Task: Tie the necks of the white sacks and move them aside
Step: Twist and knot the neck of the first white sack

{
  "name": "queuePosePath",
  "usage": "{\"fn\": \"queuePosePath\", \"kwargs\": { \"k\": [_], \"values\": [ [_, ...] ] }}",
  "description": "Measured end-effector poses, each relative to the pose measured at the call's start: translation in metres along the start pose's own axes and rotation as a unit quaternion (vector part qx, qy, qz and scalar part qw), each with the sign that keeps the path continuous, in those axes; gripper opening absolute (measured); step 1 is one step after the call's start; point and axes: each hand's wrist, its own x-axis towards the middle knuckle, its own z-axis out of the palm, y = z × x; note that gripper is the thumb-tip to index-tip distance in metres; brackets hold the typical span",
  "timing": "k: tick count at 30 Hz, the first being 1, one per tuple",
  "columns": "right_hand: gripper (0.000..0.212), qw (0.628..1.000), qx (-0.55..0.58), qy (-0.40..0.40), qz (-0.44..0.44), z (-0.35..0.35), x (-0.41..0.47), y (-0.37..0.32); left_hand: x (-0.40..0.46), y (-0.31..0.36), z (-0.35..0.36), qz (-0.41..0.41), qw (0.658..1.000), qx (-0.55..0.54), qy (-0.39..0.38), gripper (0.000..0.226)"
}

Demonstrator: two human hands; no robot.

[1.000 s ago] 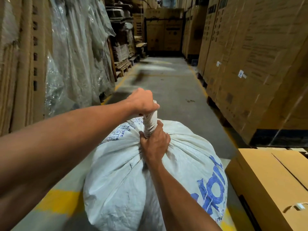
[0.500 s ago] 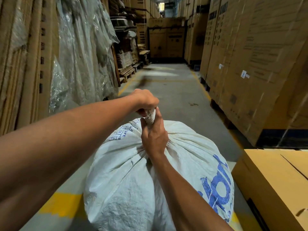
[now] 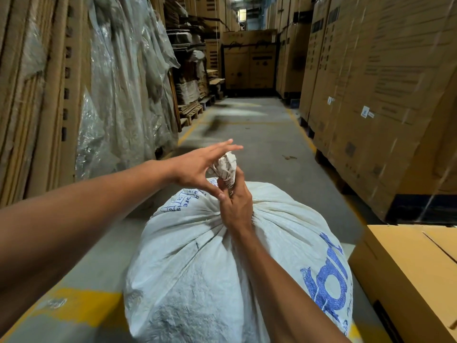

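White sack (image 3: 222,273), full and round, blue print on its side, sits at 6 o'clock on the concrete floor (image 3: 267,134), partly over a yellow floor marking (image 3: 81,305). Sack neck (image 3: 226,167) is gathered and twisted into a crumpled bunch standing up at centre. Right hand (image 3: 236,206) grips the neck at its base, fingers curled tight round the bunched fabric. Left hand (image 3: 200,167) is spread wide at 10 o'clock of the neck, fingers straight and extended past the bunch, thumb tip down near the right hand's fingers; holds nothing, can't tell if the palm touches the fabric.

Brown cardboard box (image 3: 410,276) at 4 o'clock, just beside the sack, top flaps closed. Tall cartons (image 3: 376,95) wall the 2–3 o'clock side, small white labels on them, dark pallet base under the nearest. At 9–10 o'clock flat cardboard sheets (image 3: 29,95) stand on edge, with clear plastic wrap (image 3: 123,82) hanging beside them. Wooden pallets (image 3: 190,112) with stacked cardboard further back at 11 o'clock.

Aisle runs to 12 o'clock, yellow lines along both edges, a dark smudge on the floor mid-aisle. More big cartons (image 3: 249,63) close off the far end. Lighting dim, edges of the view motion-blurred.
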Motion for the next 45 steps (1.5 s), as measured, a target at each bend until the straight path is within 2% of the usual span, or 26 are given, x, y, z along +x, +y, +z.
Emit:
{"fn": "queuePosePath", "kwargs": {
  "k": [4,6,7,10,11,13,17,18,21,23,30,35,40,45],
  "values": [
    [0.048,1.000,0.011,-0.022,-0.004,-0.001,-0.004,0.005,0.012,-0.002,0.018,0.018,0.993,-0.052,0.100,0.062],
    [0.051,0.999,-0.032,-0.038,0.011,-0.002,-0.004,0.007,0.015,-0.002,0.022,0.023,0.993,-0.018,0.118,0.047],
    [0.061,0.995,-0.087,-0.033,0.019,-0.003,-0.004,0.009,0.016,-0.002,0.023,0.028,0.992,0.000,0.121,0.043],
    [0.117,0.956,-0.284,-0.049,0.059,-0.003,-0.019,0.011,0.018,0.000,0.018,0.018,0.995,0.024,0.099,0.036],
    [0.124,0.943,-0.319,-0.060,0.068,-0.001,-0.025,0.013,0.018,0.002,0.017,0.012,0.996,0.029,0.085,0.037],
    [0.118,0.937,-0.337,-0.047,0.075,0.003,-0.031,0.020,0.021,0.010,0.015,-0.007,0.996,0.052,0.067,0.040],
    [0.066,0.943,-0.326,0.033,0.056,0.009,-0.028,0.031,0.033,0.025,0.020,-0.070,0.985,0.143,0.059,0.046],
    [0.058,0.943,-0.325,0.037,0.056,0.009,-0.026,0.033,0.037,0.028,0.024,-0.094,0.980,0.165,0.056,0.049],
    [0.050,0.941,-0.331,0.015,0.068,0.008,-0.024,0.037,0.044,0.034,0.034,-0.145,0.965,0.210,0.056,0.068],
    [0.046,0.943,-0.325,-0.005,0.069,0.008,-0.022,0.042,0.046,0.036,0.040,-0.169,0.962,0.209,0.056,0.071],
    [0.035,0.960,-0.252,-0.068,0.097,0.001,-0.021,0.056,0.050,0.042,0.051,-0.219,0.955,0.194,0.045,0.069],
    [0.039,0.960,-0.242,-0.095,0.101,-0.004,-0.020,0.053,0.048,0.047,0.050,-0.228,0.952,0.203,0.033,0.068],
    [0.071,0.964,-0.229,-0.120,0.067,-0.014,-0.019,0.046,0.046,0.056,0.046,-0.209,0.955,0.207,0.038,0.062],
    [0.059,0.974,-0.181,-0.134,0.032,-0.032,-0.015,0.035,0.040,0.075,0.028,-0.200,0.966,0.159,0.049,0.054]
  ]
}}
